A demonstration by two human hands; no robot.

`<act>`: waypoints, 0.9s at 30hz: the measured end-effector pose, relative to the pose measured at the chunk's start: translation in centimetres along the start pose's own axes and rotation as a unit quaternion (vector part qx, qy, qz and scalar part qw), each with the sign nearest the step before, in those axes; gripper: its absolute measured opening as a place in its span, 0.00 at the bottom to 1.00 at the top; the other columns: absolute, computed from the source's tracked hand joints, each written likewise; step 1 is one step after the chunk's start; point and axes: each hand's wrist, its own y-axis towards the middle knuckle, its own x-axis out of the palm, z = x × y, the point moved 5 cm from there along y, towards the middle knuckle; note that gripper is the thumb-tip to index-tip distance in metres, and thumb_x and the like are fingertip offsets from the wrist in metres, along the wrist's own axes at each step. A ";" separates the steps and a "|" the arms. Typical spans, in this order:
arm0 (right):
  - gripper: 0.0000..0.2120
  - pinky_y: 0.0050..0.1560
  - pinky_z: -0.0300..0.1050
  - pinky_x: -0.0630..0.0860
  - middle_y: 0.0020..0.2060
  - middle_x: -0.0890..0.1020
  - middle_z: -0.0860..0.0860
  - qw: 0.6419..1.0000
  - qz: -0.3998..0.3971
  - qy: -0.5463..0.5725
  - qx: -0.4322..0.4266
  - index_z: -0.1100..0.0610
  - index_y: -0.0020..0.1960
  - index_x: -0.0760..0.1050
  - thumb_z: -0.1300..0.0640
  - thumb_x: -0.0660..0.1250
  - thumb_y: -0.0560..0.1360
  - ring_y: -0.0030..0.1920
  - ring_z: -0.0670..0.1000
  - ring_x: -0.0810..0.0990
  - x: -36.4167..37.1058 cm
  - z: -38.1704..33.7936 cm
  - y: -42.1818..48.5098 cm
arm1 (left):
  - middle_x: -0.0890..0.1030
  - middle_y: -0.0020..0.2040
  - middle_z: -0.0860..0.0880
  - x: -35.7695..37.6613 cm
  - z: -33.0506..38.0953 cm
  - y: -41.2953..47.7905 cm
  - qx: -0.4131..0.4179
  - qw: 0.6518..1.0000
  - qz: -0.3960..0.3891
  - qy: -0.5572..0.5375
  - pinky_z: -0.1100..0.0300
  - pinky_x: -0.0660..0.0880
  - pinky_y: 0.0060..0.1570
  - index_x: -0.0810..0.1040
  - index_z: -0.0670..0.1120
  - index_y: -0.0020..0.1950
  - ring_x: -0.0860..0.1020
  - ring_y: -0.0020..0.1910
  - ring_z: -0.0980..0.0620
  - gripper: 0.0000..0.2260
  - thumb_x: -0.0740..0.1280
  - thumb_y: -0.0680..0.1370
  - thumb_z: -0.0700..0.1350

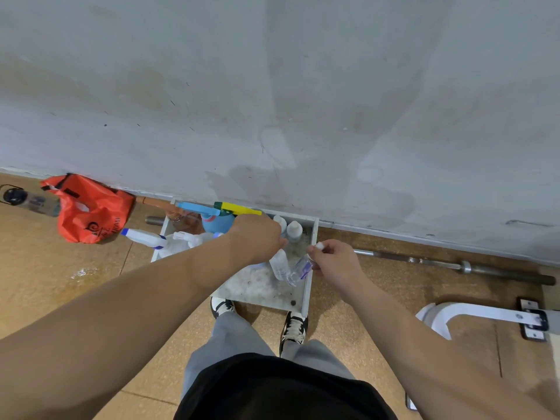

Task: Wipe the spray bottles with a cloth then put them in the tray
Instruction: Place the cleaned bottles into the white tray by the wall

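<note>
Cork floor [91, 298], grey tray [307, 287] — right hand [335, 259] pinches tilted clear bottle [298, 271].

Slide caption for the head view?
Right hand holds a small clear bottle over the tray; left hand hovers alongside.

— Where does the tray [306, 295] sit?
— On the floor [91, 298], far side against the wall [272, 86], the person's shoes [293, 327] at its near edge.
— Inside it?
— Trigger sprayers [212, 221] crowd its far left. Two small bottles [294, 230] stand in its far right corner, a third bottle [279, 263] nearer, beside the held bottle [298, 271] in the right hand [336, 259] over its right wall.
— Around it?
— A bag [88, 207] left of it, a barbell [439, 262] right.
</note>
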 end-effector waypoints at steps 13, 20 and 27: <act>0.11 0.42 0.52 0.76 0.34 0.78 0.51 1.000 0.015 -0.004 -0.005 0.59 0.45 0.77 0.51 0.70 0.78 0.35 0.50 0.75 0.3 0.2 0.8 | 0.75 0.53 0.45 1.1 -0.7 -0.1 -0.013 0.987 -0.008 -0.157 0.52 0.70 0.41 0.75 0.49 0.63 0.78 0.52 0.43 0.08 0.62 0.84 0.45; 0.09 0.40 0.48 0.73 0.34 0.78 0.51 1.000 0.012 -0.008 -0.004 0.55 0.42 0.78 0.52 0.70 0.78 0.34 0.50 0.74 0.7 0.7 1.2 | 0.80 0.53 0.50 1.8 -1.4 0.3 -0.035 0.978 -0.012 -0.207 0.50 0.80 0.48 0.81 0.55 0.59 0.80 0.53 0.47 0.11 0.65 0.81 0.42; 0.13 0.42 0.50 0.76 0.34 0.78 0.51 1.000 0.008 -0.001 0.008 0.61 0.44 0.78 0.51 0.71 0.77 0.37 0.50 0.77 0.9 1.2 1.6 | 0.82 0.52 0.49 2.0 -1.0 0.4 -0.035 0.980 0.000 -0.194 0.53 0.77 0.42 0.84 0.55 0.59 0.81 0.50 0.47 0.14 0.64 0.80 0.40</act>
